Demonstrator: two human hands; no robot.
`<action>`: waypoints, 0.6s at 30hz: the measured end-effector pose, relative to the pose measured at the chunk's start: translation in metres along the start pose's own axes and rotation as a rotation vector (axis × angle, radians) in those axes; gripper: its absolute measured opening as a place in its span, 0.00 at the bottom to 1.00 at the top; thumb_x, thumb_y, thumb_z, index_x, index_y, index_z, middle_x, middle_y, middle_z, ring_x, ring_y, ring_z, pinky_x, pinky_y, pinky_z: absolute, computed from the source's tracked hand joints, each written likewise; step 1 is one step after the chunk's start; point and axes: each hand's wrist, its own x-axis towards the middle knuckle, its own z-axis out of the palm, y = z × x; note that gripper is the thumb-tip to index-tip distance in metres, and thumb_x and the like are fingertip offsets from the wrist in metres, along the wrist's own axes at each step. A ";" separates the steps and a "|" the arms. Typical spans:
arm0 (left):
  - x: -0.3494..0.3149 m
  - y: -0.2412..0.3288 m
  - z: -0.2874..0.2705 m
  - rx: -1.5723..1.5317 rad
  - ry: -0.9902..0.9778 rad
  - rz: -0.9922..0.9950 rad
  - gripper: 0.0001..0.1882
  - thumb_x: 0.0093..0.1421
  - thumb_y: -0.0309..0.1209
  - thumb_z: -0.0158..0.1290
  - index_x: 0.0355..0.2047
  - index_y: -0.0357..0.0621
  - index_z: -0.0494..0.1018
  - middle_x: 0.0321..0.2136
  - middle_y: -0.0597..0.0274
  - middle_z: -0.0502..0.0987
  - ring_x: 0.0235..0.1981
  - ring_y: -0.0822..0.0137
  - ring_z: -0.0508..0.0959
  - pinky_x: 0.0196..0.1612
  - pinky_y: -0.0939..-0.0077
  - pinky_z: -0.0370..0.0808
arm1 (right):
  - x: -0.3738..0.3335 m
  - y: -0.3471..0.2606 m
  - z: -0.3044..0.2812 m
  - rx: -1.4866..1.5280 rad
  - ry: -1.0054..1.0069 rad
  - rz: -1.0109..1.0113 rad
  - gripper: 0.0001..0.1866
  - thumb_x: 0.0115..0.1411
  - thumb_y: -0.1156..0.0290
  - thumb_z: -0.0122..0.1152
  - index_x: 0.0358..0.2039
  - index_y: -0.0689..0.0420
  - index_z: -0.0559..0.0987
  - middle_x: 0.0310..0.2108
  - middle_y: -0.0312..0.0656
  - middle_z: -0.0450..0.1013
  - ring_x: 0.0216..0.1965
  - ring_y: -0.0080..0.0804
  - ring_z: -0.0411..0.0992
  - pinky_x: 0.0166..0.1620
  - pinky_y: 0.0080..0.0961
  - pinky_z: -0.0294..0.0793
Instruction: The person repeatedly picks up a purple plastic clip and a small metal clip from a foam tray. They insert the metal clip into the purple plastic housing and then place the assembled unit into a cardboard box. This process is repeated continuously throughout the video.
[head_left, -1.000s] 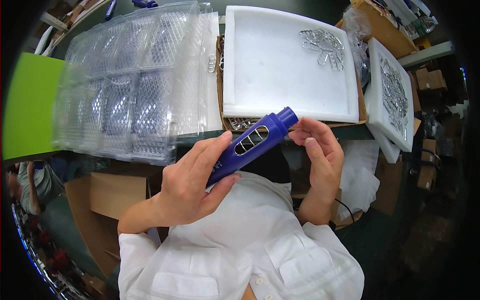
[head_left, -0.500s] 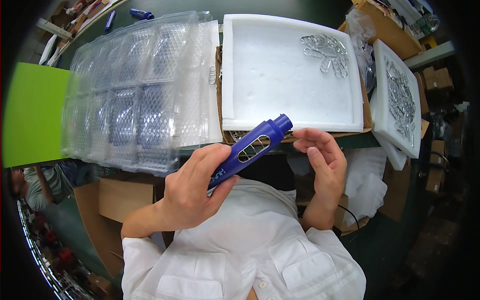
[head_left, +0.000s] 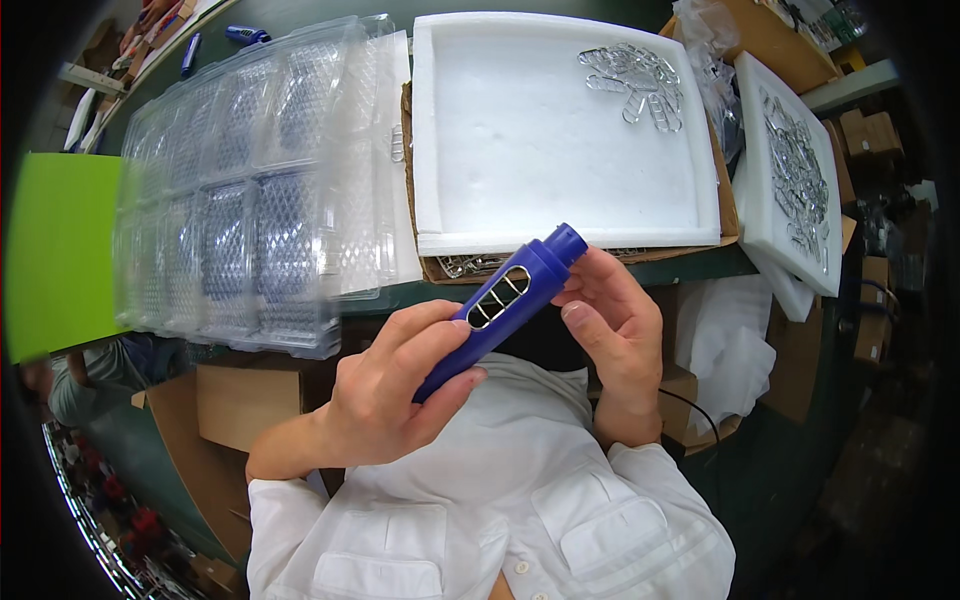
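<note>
My left hand (head_left: 395, 375) is wrapped round the lower part of a blue plastic tube-shaped casing (head_left: 515, 318), tilted with its narrower end up and to the right. In the casing's side is an oval window holding a shiny metal frame (head_left: 499, 299) with crossbars. At the narrow end, my right hand (head_left: 625, 325) has its fingertips beside or partly behind the casing; whether they touch it is hard to tell. Its thumb is apart from the fingers, with nothing seen between them. Beyond, a white foam tray (head_left: 540, 160) holds several similar oval metal frames (head_left: 637, 82) in its far right corner.
At left stand stacked clear plastic blister trays (head_left: 230, 190), with blue showing through, beside a bright green panel (head_left: 65, 250). A second foam tray (head_left: 750, 190) with metal frames leans at right. Two blue pieces (head_left: 246, 35) lie at the far left; a cardboard box (head_left: 248, 400) stands below.
My right hand has moved left, close to the casing's narrow end. The casing has turned slightly in my left hand, so the framed window looks more upright. The view has shifted a little.
</note>
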 end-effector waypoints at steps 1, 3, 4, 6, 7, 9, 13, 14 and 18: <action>0.000 0.003 0.000 -0.009 -0.031 -0.015 0.31 0.56 0.19 0.69 0.59 0.33 0.69 0.49 0.33 0.78 0.41 0.49 0.85 0.38 0.67 0.85 | 0.001 0.000 0.003 0.022 -0.016 0.004 0.30 0.68 0.77 0.65 0.69 0.66 0.68 0.60 0.49 0.75 0.54 0.29 0.76 0.58 0.28 0.75; -0.001 0.004 0.005 0.036 -0.030 -0.001 0.30 0.55 0.23 0.70 0.57 0.35 0.73 0.48 0.41 0.79 0.34 0.58 0.85 0.27 0.72 0.81 | 0.001 0.000 0.008 0.066 -0.047 0.011 0.33 0.68 0.75 0.65 0.71 0.66 0.65 0.63 0.51 0.74 0.55 0.29 0.76 0.58 0.28 0.75; 0.000 0.003 0.008 0.049 -0.028 0.010 0.29 0.55 0.25 0.71 0.57 0.35 0.74 0.47 0.44 0.79 0.31 0.62 0.85 0.22 0.75 0.79 | 0.000 -0.001 0.007 0.066 -0.061 0.038 0.36 0.69 0.74 0.65 0.73 0.66 0.61 0.65 0.53 0.72 0.57 0.30 0.75 0.60 0.28 0.74; 0.001 0.003 0.008 0.039 -0.032 0.013 0.28 0.55 0.25 0.71 0.56 0.36 0.76 0.46 0.46 0.79 0.28 0.64 0.84 0.20 0.75 0.78 | -0.002 -0.001 0.008 0.132 -0.090 0.045 0.37 0.69 0.74 0.65 0.73 0.65 0.60 0.65 0.54 0.72 0.58 0.31 0.75 0.61 0.30 0.74; 0.001 0.003 0.008 0.038 -0.035 0.015 0.28 0.55 0.25 0.71 0.55 0.36 0.77 0.46 0.47 0.79 0.27 0.65 0.83 0.20 0.76 0.78 | -0.003 0.000 0.009 0.168 -0.107 0.046 0.37 0.69 0.73 0.65 0.74 0.65 0.59 0.64 0.54 0.72 0.58 0.32 0.75 0.62 0.30 0.73; -0.001 0.003 0.012 0.047 -0.039 0.034 0.27 0.53 0.25 0.71 0.54 0.37 0.77 0.46 0.48 0.79 0.26 0.65 0.83 0.19 0.76 0.77 | -0.005 -0.001 0.009 0.215 -0.140 0.063 0.38 0.70 0.72 0.65 0.74 0.65 0.58 0.64 0.57 0.72 0.60 0.34 0.75 0.64 0.34 0.74; -0.003 0.000 0.018 0.052 -0.008 0.071 0.27 0.51 0.25 0.71 0.52 0.37 0.77 0.45 0.49 0.79 0.25 0.66 0.82 0.18 0.77 0.75 | -0.009 -0.001 0.009 0.250 -0.169 0.091 0.38 0.70 0.72 0.64 0.74 0.65 0.57 0.63 0.59 0.72 0.60 0.38 0.75 0.64 0.37 0.74; -0.004 0.000 0.018 0.054 -0.008 0.074 0.27 0.50 0.25 0.71 0.51 0.37 0.77 0.44 0.49 0.79 0.25 0.66 0.82 0.19 0.77 0.76 | -0.010 -0.001 0.009 0.262 -0.175 0.092 0.38 0.70 0.72 0.64 0.75 0.65 0.57 0.63 0.59 0.72 0.60 0.38 0.76 0.64 0.37 0.74; -0.007 -0.001 0.019 0.047 -0.001 0.100 0.27 0.49 0.24 0.71 0.51 0.38 0.77 0.44 0.48 0.79 0.25 0.65 0.82 0.20 0.77 0.78 | -0.015 0.002 0.009 0.292 -0.190 0.079 0.37 0.71 0.72 0.63 0.75 0.65 0.57 0.63 0.60 0.72 0.61 0.40 0.75 0.64 0.38 0.74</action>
